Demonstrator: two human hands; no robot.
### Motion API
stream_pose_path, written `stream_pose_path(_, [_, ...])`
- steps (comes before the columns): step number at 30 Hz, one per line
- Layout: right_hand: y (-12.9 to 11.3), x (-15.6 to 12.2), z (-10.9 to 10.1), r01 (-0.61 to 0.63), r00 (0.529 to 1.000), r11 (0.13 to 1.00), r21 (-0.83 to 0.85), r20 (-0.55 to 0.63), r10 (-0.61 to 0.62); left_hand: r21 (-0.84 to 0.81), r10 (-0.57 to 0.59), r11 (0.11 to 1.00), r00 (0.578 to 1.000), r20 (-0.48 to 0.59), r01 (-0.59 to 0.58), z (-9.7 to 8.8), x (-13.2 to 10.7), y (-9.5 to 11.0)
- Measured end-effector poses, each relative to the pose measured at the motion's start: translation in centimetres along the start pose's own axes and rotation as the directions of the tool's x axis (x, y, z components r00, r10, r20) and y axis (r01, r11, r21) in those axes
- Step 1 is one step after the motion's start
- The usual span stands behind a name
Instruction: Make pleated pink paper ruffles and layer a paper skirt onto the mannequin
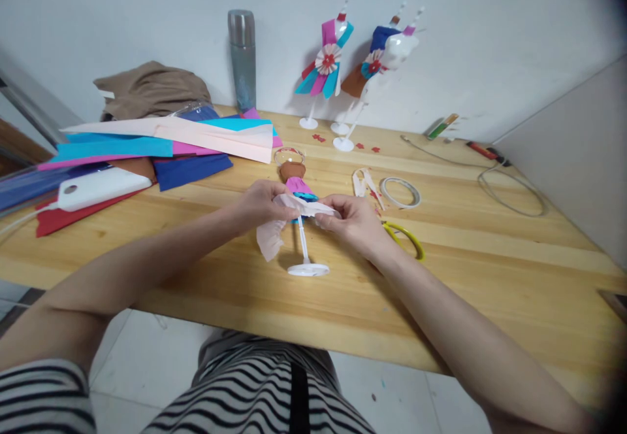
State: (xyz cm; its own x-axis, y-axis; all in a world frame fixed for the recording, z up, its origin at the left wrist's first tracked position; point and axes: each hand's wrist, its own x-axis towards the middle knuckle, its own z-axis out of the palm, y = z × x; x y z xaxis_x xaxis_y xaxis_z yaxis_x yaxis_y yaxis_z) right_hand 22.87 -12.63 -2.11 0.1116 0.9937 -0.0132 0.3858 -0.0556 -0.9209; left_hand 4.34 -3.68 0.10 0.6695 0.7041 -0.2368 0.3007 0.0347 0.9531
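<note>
Lying at the left of the table, a white device with a cable rests on red paper, beside a pile of coloured paper sheets. Behind the pile sit a brown cloth and an upright bottle. The left hand pinches a pale pink paper strip, whose loose end hangs below it. Between the two hands is a stemmed piece wrapped in brown, pink and blue paper, its white base nearest the person; whether it stands straight or leans, I cannot tell. The strip crosses it at the blue layer. The right hand pinches the strip's other side. At the back, three decorated stands lean toward the wall. Just beyond the right hand lie a pale strip scrap, a roll of tape and yellow-handled scissors, partly hidden. Farther right are a green tube and a looped cord.
</note>
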Motion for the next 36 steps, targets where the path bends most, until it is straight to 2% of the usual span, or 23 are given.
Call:
stream_pose_path(3, [0.3, -0.2, -0.2, 0.054, 0.999, 0.991, -0.12, 0.009, -0.053, 0.073, 0.029, 0.997, 0.999, 0.036, -0.031, -0.3, 0.0, -0.2])
stream_pose_path(6, [0.7, -0.6, 0.0, 0.177, 0.981, 0.936, -0.304, -0.021, -0.192, 0.284, 0.167, 0.947, 0.985, -0.044, -0.148, -0.2, -0.3, -0.8])
stream_pose_path(8, [1.0, -0.9, 0.3, 0.299, 0.935, 0.851, -0.432, -0.046, -0.351, 0.439, 0.264, 0.878, 0.958, -0.109, -0.192, 0.1, -0.7, -1.2])
stream_pose_path(10, [1.3, -1.0, 0.7, 0.379, 0.881, 0.772, -0.51, -0.057, -0.47, 0.544, 0.296, 0.821, 0.945, -0.141, -0.176, 0.6, -1.1, -1.6])
stream_pose_path(14, [1.7, -0.9, 1.3, 0.403, 0.811, 0.659, -0.635, -0.085, -0.578, 0.641, 0.319, 0.756, 0.93, -0.181, -0.135, 1.4, -1.3, -2.0])
stream_pose_path(16, [1.8, -0.7, 1.5, 0.387, 0.793, 0.635, -0.668, -0.111, -0.599, 0.656, 0.334, 0.745, 0.918, -0.213, -0.119, 1.6, -1.3, -1.9])
stream_pose_path(22, [2.0, -0.2, 1.8, 0.392, 0.806, 0.698, -0.599, -0.142, -0.574, 0.663, 0.334, 0.743, 0.907, -0.257, -0.086, 1.5, -1.2, -2.1])
stream_pose_path(26, [2.5, 0.0, 2.0, 0.404, 0.788, 0.647, -0.647, -0.114, -0.605, 0.686, 0.365, 0.723, 0.888, -0.279, -0.082, 1.4, -1.0, -2.6])
stream_pose_path(29, [2.5, 0.0, 2.0, 0.408, 0.777, 0.618, -0.672, -0.1, -0.621, 0.657, 0.367, 0.748, 0.885, -0.287, -0.097, 1.5, -0.8, -2.6])
stream_pose_path(32, [1.9, -0.2, 1.8, 0.401, 0.806, 0.701, -0.589, -0.136, -0.576, 0.579, 0.355, 0.807, 0.877, -0.322, -0.115, 1.5, -0.8, -2.3])
stream_pose_path(34, [1.4, -0.5, 1.6, 0.374, 0.858, 0.808, -0.456, -0.162, -0.488, 0.496, 0.335, 0.857, 0.881, -0.335, -0.138, 1.4, -0.9, -2.0])
stream_pose_path(36, [1.0, -0.7, 1.5, 0.307, 0.919, 0.912, -0.271, -0.164, -0.358, 0.351, 0.268, 0.925, 0.906, -0.327, -0.146, 1.3, -1.0, -1.7])
